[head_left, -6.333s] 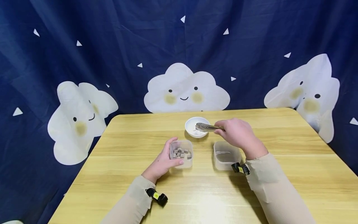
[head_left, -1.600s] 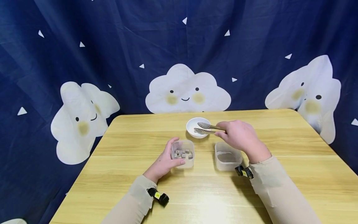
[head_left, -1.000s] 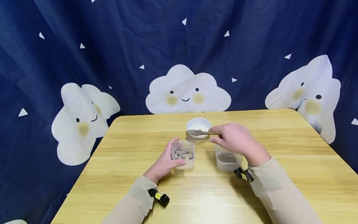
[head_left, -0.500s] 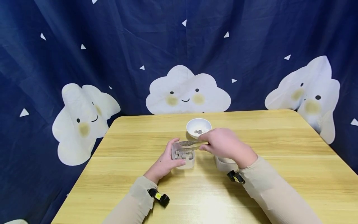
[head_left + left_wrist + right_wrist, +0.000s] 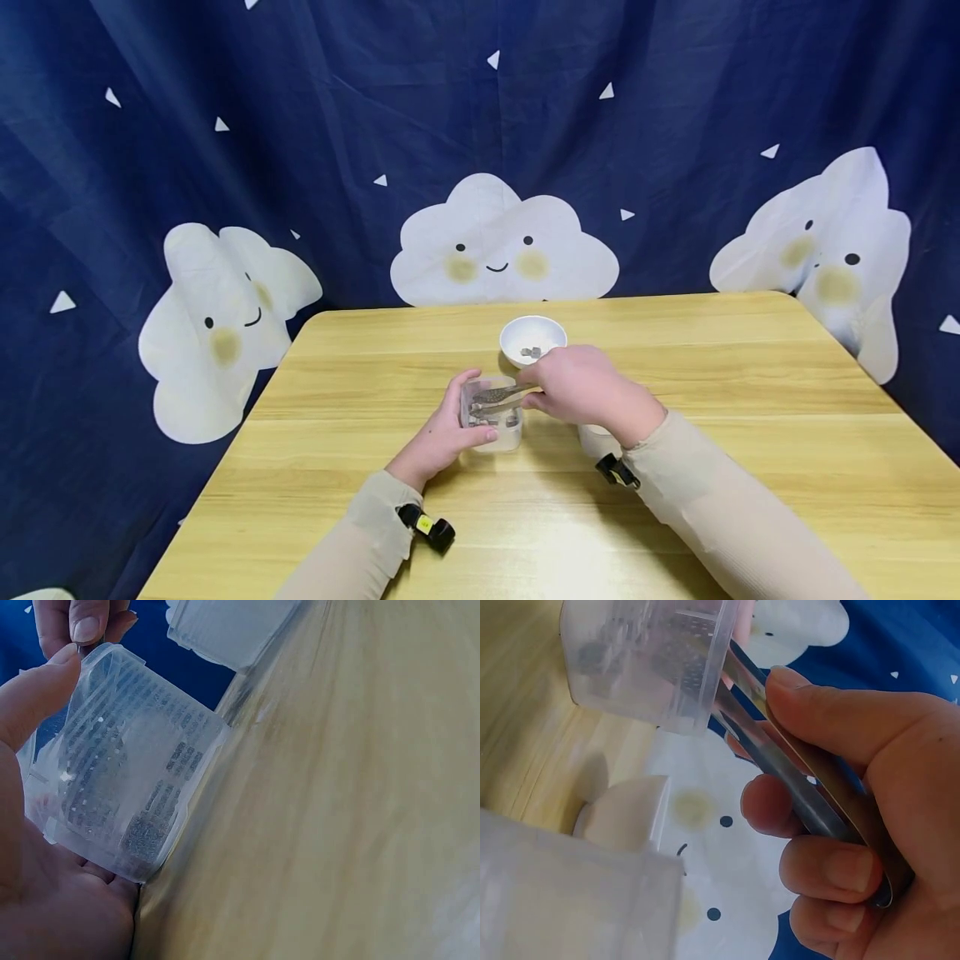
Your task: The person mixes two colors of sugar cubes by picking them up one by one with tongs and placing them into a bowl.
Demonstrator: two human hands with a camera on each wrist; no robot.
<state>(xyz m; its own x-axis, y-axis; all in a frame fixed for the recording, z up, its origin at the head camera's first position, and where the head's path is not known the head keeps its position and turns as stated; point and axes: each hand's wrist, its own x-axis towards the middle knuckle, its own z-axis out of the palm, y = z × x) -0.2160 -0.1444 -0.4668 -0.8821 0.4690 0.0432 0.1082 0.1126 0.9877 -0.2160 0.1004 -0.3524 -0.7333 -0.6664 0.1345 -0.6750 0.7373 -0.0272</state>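
My left hand [image 5: 442, 429] grips a small clear plastic box [image 5: 498, 443] on the table, thumb on the near side and fingers round the far side. Several small grey cubes [image 5: 512, 421] lie inside it. My right hand [image 5: 585, 387] holds metal tongs [image 5: 769, 757], its fingers curled round both arms. The perforated tong heads [image 5: 492, 395] reach down into the box, their two arms slightly apart. Whether a cube sits between them cannot be made out. Behind the box is a white bowl [image 5: 534, 325] with a few grey cubes [image 5: 532, 352] in it, partly covered by my right hand.
A second clear plastic box [image 5: 595, 442] stands to the right, mostly hidden under my right hand and wrist. Black wrist cameras [image 5: 427, 527] sit on both sleeves. A dark blue curtain with clouds [image 5: 502, 242] hangs behind the wooden table [image 5: 360, 375].
The tongs opened over the bowl, then travelled left and towards me, and dipped into the left box. Grey cubes in the bowl came into sight. My left hand kept its place.
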